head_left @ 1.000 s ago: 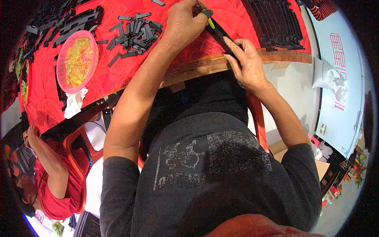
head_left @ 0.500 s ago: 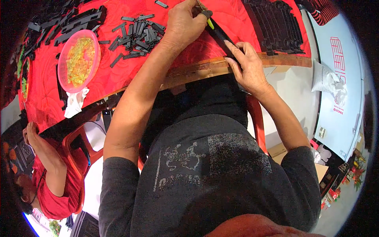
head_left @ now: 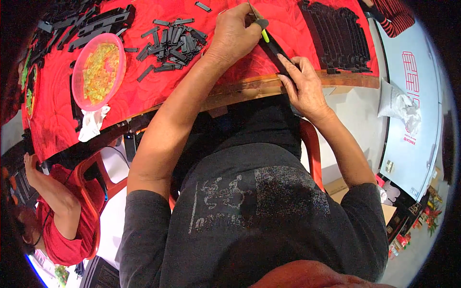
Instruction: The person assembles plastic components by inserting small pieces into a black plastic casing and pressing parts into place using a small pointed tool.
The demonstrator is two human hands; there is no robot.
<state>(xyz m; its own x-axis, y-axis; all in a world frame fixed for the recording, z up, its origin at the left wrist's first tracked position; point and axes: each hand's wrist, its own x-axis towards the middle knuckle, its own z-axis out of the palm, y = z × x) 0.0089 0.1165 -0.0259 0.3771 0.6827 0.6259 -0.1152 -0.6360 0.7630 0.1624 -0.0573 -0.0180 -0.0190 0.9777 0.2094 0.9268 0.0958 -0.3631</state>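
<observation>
My left hand is closed at the table's far side around a slim pointed metal tool with a lime-green part; its exact kind is hard to make out. A dark cover sits on that thumb. Just below, a long narrow black plastic strip slants down to the right. My right hand pinches the strip's near end, at the table edge. Left of my left hand lies a loose pile of small black plastic pieces. Farther left stands a pink basket of small clear-yellow pieces.
Long black parts lie in a row on the red tablecloth at the right. More black parts are heaped far left. A co-worker in a red shirt sits at the lower left. A white board stands at the right.
My left hand has slid slightly right along the strip with the tool. My right hand keeps its pinch. The whole view has shifted a little, and the co-worker's hand is lower.
</observation>
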